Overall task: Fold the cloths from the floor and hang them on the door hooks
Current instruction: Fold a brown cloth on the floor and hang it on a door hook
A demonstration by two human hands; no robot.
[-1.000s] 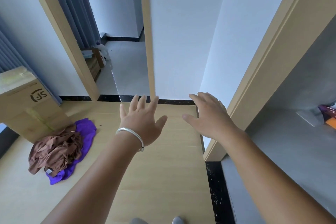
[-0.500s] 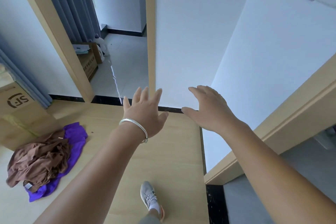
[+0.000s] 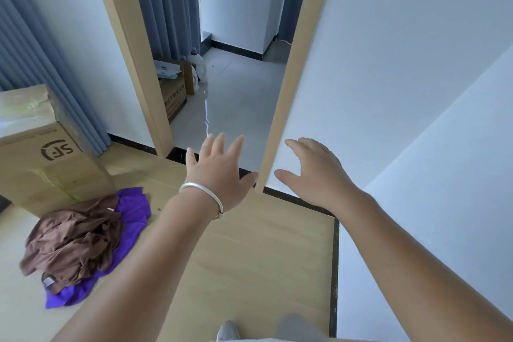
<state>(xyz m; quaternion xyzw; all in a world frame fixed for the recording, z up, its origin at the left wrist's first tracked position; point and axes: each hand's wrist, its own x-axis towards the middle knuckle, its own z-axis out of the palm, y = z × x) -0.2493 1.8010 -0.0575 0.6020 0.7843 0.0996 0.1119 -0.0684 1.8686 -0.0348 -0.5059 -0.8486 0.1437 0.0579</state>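
Both hands (image 3: 219, 172) stay spread and empty; the doorway (image 3: 238, 108) now shows wider.

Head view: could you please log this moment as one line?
left hand: open, empty | right hand: open, empty | brown cloth on purple cloth, floor

Two cloths (image 3: 83, 241) are lying in a heap on the floor (image 3: 249, 258) at the left, one on top of the other, just in front of a cardboard box (image 3: 41, 153). The doorway (image 3: 233, 91) is standing ahead, with a second box (image 3: 173, 91) and a jug (image 3: 198, 69) sitting beyond its left post. The left hand (image 3: 219, 172) and right hand (image 3: 313, 172) are reaching forward, one on either side of the door edge (image 3: 288, 91).
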